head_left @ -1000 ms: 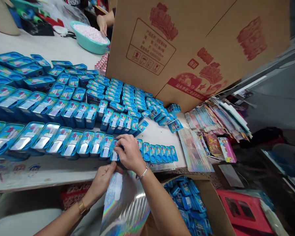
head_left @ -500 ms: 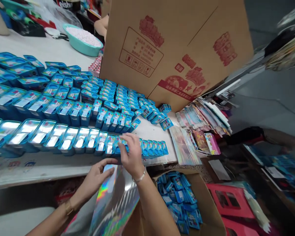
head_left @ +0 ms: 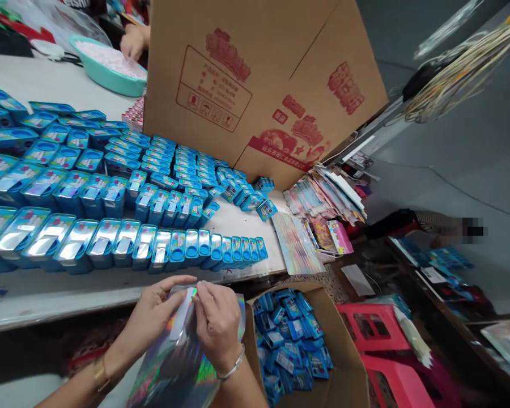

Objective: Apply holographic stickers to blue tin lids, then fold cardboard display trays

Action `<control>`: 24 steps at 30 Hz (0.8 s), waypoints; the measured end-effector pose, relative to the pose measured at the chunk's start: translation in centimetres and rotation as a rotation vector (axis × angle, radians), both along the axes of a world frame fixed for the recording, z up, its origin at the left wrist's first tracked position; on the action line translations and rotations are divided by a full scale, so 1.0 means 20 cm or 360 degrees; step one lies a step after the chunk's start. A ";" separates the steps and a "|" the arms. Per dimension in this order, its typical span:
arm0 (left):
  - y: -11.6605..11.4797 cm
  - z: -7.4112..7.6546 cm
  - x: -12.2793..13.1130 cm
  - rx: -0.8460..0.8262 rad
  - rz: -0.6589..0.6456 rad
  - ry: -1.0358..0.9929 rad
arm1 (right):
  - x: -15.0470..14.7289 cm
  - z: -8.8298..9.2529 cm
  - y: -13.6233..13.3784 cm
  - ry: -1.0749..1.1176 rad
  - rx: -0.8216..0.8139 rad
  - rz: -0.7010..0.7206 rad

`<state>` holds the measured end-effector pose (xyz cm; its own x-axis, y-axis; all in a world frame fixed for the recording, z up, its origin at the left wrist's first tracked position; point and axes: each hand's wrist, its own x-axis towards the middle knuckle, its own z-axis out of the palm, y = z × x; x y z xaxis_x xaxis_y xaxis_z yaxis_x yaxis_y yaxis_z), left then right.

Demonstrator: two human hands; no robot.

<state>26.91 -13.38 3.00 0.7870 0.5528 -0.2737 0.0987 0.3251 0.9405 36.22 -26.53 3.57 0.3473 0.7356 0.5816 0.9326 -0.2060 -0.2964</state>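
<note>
My left hand (head_left: 155, 311) grips the upper edge of a shiny rainbow-silver sticker sheet (head_left: 174, 368), just in front of the table edge. Close beside it, my right hand (head_left: 220, 326) has its thumb and fingers pinched together at the sheet's top; fingers hide whether a single sticker is between them. Beyond both hands runs a front row of small blue plastic boxes (head_left: 106, 241) standing on end. Many to the left carry a silvery strip on top, while those further right show a bare round recess.
More blue boxes (head_left: 89, 190) stand in rows behind. A large cardboard carton (head_left: 263, 73) rises at the back. Below right, an open carton (head_left: 344, 362) holds loose blue boxes. Another person's hand (head_left: 134, 42) is at a turquoise bowl (head_left: 106, 79). Stacked papers (head_left: 327, 195) lie at right.
My right hand has come down from the front row of boxes to the top of the sheet and pinched there. The view has swung right. A co-worker's hand now reaches into the bowl.
</note>
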 end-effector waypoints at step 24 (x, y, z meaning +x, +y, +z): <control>0.07 -0.18 -0.03 0.0242 -0.0334 -0.0030 | 0.17 0.31 0.12 0.0521 -0.0571 0.0361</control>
<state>26.35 -11.94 -0.69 0.8931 0.4105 -0.1838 0.1309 0.1539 0.9794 39.62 -24.03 9.78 0.2773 0.9460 0.1681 0.8362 -0.1514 -0.5271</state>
